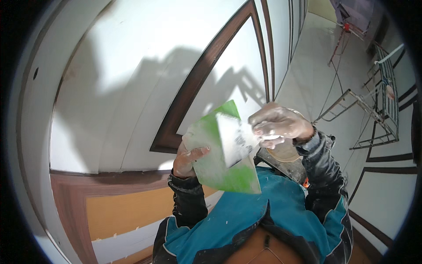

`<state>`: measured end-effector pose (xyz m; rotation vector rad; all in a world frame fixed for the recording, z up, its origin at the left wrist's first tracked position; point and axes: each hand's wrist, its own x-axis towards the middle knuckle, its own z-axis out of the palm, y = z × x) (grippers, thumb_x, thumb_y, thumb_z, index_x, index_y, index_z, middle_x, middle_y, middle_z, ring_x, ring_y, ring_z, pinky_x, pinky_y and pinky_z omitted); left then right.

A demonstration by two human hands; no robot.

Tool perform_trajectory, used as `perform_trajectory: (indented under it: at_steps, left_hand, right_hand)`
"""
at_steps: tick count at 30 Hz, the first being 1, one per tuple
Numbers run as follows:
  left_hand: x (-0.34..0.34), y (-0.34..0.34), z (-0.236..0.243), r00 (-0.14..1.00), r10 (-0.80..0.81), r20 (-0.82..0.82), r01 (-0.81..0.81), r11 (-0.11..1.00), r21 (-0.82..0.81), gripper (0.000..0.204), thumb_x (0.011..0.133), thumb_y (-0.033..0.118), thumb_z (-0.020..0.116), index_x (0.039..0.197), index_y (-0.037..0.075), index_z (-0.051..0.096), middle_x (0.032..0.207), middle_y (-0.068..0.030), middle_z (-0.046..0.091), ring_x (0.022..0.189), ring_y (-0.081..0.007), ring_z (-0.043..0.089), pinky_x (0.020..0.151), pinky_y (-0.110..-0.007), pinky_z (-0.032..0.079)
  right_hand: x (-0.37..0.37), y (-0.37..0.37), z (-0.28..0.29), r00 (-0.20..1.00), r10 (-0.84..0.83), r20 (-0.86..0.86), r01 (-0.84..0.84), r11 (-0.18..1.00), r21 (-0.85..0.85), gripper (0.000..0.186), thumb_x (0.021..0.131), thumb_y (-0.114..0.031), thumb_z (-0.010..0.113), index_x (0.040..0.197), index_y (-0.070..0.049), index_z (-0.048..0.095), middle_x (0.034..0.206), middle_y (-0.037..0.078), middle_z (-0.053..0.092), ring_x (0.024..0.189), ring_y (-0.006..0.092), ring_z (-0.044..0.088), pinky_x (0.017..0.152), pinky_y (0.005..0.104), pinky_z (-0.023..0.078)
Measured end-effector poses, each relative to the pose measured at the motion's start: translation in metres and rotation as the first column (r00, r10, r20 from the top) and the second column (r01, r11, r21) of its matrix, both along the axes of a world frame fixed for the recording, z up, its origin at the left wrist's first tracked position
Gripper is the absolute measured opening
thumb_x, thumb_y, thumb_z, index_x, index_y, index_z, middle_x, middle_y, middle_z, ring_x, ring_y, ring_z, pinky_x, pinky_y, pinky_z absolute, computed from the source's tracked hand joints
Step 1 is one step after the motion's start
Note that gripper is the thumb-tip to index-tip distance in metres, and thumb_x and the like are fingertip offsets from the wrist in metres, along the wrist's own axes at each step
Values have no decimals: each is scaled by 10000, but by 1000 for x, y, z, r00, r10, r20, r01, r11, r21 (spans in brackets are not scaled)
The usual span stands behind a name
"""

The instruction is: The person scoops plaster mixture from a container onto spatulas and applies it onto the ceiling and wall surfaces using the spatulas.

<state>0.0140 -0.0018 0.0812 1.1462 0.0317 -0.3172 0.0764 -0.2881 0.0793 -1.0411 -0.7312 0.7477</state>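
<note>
My left hand [186, 161] grips the left edge of a flat green board [237, 178], its thumb lying over the top face. Whitish filler is smeared across much of that board. In my right hand [283, 124], whose fingers are coated with white paste, is a white putty knife [235, 140] with a wide blade and dark marks. Its blade lies over the middle of the board; whether the two touch I cannot tell. The fingers hide most of the knife's handle end.
A white panelled wall [127, 101] with dark wood trim [204, 70] stands close on the left. Behind my right wrist is a pale round bucket [288, 154]. Metal scaffolding [371, 110] and a red-topped stand [346, 28] occupy the tiled floor [307, 61] at the right.
</note>
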Motion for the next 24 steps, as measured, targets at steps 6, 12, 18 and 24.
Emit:
perform_trajectory:
  at_steps: [6,12,18,24]
  left_hand:
    - [3,40,-40,988,-100,115,120,976,-183,627,728,1,655,1317,-52,448,1157,-167,613,1023,-260,627,882,-372,513]
    - [-6,18,20,887,260,381,-277,961,-11,571,760,14,674,1287,-76,473,1147,-196,614,981,-287,633,880,-369,505]
    - [-5,0,-1,568,135,812,-760,463,455,246,876,95,673,1066,-58,635,958,-122,678,834,-194,630,768,-309,497]
    - [7,-23,-13,667,69,742,-628,588,510,238,903,104,651,1062,-73,649,768,-85,657,680,-93,571,613,-236,449]
  right_hand:
    - [20,-10,-31,945,110,308,-84,992,-96,358,951,-287,616,823,47,608,634,32,536,561,96,527,486,262,433]
    - [1,-44,-105,815,-277,509,470,829,-301,310,946,-219,598,1094,53,624,806,96,615,625,110,594,536,263,490]
    - [-34,-36,-56,809,-530,253,587,734,-342,327,985,-221,539,1202,21,579,833,68,651,699,112,628,584,236,521]
    - [-19,4,-42,891,-449,71,444,827,-346,290,1012,-194,457,1131,47,563,753,34,611,441,54,475,368,197,383]
